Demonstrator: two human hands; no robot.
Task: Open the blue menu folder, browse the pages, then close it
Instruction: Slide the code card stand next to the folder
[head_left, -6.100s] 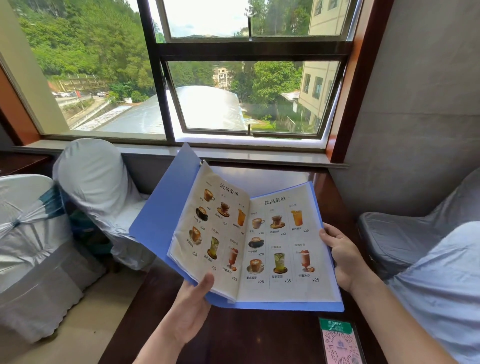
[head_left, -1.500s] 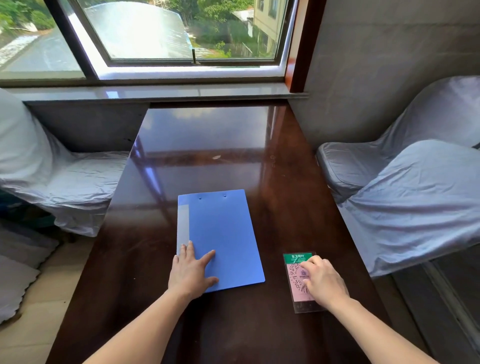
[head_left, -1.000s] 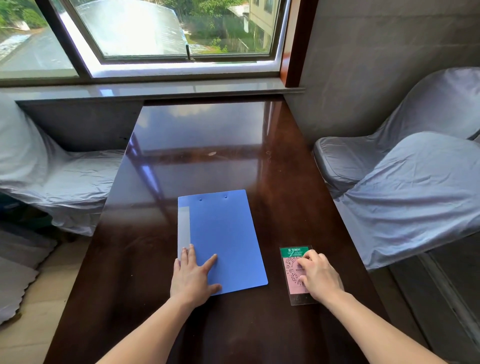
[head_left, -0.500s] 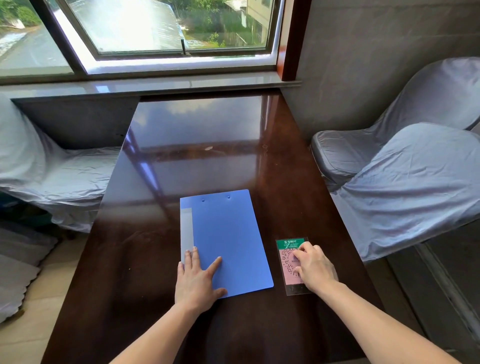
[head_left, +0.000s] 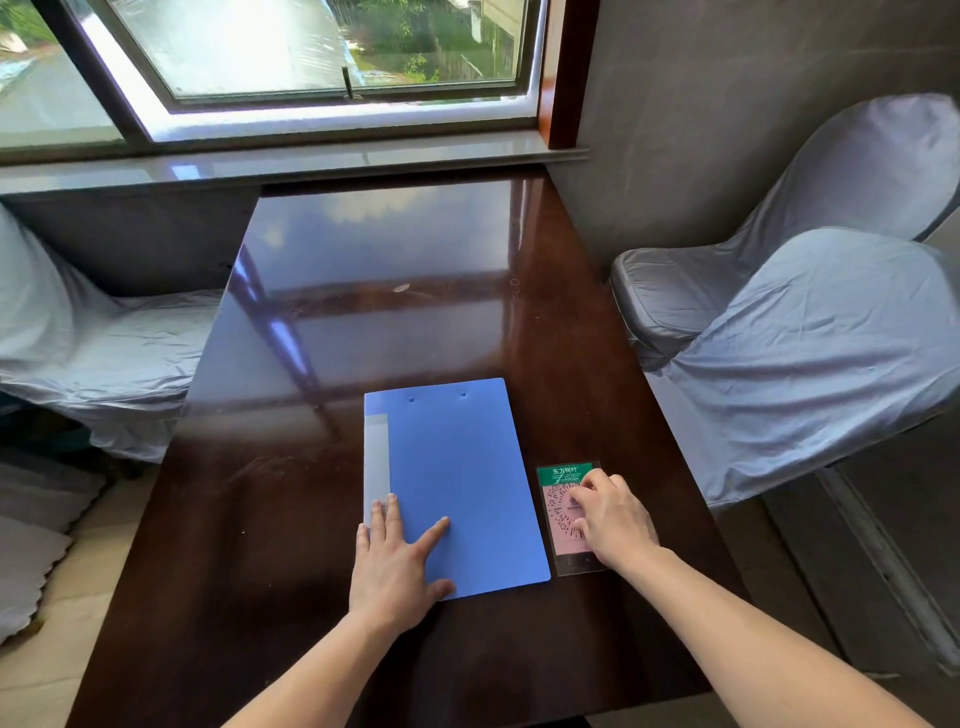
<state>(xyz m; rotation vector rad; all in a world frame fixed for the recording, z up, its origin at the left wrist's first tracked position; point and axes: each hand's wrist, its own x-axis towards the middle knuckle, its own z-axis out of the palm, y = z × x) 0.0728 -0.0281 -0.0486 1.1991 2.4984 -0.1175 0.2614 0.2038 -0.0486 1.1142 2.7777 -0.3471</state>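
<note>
The blue menu folder lies closed and flat on the dark wooden table, its spine with a pale label strip on the left. My left hand rests palm down on the folder's near left corner, fingers spread. My right hand rests with curled fingers on a small clear card holder, green at the top and pink below, lying just right of the folder.
Grey-covered chairs stand on the right and on the left. A stone window sill and a window run along the table's far end. A grey wall borders the right side.
Six seconds ago the folder was held open showing drink pages; it now lies closed on the table. Over the last second both hands have stayed in place while the view shifted slightly.
</note>
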